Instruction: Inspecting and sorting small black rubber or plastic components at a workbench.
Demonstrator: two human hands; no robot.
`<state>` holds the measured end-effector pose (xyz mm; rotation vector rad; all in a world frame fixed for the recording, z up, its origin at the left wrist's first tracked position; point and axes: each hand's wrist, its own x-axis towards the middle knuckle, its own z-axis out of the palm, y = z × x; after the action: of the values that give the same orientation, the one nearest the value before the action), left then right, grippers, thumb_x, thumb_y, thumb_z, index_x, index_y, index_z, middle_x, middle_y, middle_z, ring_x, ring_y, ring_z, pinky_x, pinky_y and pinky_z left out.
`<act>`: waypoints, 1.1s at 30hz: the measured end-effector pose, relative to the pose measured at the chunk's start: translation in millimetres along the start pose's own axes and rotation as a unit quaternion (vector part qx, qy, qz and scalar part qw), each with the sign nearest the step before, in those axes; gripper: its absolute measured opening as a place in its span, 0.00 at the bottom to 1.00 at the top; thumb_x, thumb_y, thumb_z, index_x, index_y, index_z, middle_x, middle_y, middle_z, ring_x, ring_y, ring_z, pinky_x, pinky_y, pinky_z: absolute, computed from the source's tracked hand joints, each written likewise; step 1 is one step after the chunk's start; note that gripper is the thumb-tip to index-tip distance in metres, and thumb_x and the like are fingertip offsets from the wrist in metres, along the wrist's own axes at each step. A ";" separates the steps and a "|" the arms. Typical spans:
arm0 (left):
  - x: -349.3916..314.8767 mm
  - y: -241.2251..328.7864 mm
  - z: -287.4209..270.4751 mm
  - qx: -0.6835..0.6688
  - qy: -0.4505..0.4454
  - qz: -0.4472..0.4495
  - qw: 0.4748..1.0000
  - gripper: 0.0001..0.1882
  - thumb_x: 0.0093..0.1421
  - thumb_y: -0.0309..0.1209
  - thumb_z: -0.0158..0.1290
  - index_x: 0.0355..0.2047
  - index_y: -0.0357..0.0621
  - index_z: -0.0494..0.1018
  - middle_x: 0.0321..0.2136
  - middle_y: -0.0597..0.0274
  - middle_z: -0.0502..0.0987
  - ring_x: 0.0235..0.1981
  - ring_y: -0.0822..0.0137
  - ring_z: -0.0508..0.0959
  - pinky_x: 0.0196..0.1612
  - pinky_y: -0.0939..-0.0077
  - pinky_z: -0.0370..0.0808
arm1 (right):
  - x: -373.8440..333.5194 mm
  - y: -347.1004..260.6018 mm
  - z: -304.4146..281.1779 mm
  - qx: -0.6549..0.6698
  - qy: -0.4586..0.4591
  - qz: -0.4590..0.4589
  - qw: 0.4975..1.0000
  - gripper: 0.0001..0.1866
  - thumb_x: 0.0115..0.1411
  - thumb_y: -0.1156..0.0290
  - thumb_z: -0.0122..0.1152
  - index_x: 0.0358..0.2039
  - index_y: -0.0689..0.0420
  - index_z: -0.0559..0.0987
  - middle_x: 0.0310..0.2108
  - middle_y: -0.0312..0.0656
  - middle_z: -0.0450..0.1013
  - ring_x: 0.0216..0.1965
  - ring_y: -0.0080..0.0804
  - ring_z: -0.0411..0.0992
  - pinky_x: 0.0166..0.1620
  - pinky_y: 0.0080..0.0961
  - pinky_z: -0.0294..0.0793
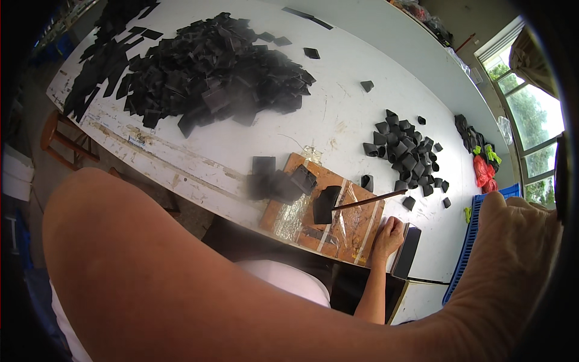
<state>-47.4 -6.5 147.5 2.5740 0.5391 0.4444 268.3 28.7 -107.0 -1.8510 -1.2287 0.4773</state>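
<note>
My left arm crosses the foreground, very close. My left hand (512, 247) is raised at the right rim, its fingertips lost in the dark edge, so what it touches is hidden. My right hand (389, 235) is closed at the right edge of a brown board (356, 226) patched with tape; whether anything is in it I cannot make out. A dark thin stick (377, 199) lies across the board, one end at a curved black piece (324, 205). Several flat black pieces (263, 169) overlap the board's left side, partly blurred. Beside my right hand stands a black box-like block (407, 251).
A large heap of flat black pieces (211, 72) covers the white table's far left. Several small black folded loops (410, 151) are piled at right. A blue crate (470, 241) stands at the right edge, with red and black bags (482, 172) behind. A wooden stool (60, 142) is left.
</note>
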 end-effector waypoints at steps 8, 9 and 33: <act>-30.5 -3.2 -2.6 0.019 -0.015 -0.053 0.998 0.11 0.52 0.20 0.54 0.37 0.35 0.70 0.28 0.57 0.75 0.28 0.69 0.75 0.30 0.78 0.71 | -8.8 -3.4 19.1 -0.047 0.080 -0.095 0.991 0.16 0.60 0.64 0.48 0.27 0.67 0.73 0.24 0.53 0.71 0.26 0.45 0.69 0.31 0.36 0.68; -36.1 -4.2 -1.7 0.018 -0.012 -0.064 0.998 0.11 0.52 0.20 0.54 0.37 0.35 0.70 0.28 0.57 0.75 0.28 0.69 0.75 0.31 0.78 0.71 | -9.4 -1.4 21.8 -0.053 0.094 -0.107 0.988 0.16 0.60 0.64 0.48 0.27 0.67 0.73 0.24 0.53 0.71 0.26 0.46 0.69 0.31 0.36 0.68; -35.9 -4.5 10.0 0.035 -0.031 -0.093 0.995 0.17 0.49 0.20 0.54 0.42 0.35 0.68 0.31 0.53 0.74 0.29 0.62 0.75 0.32 0.71 0.72 | 7.9 25.1 23.5 -0.173 0.114 -0.107 0.972 0.14 0.61 0.64 0.50 0.30 0.62 0.76 0.22 0.51 0.73 0.22 0.44 0.72 0.28 0.36 0.68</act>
<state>-76.1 -22.6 129.3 2.5641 0.7760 0.2859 269.6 41.8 -139.7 -1.9628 -1.3961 -0.0748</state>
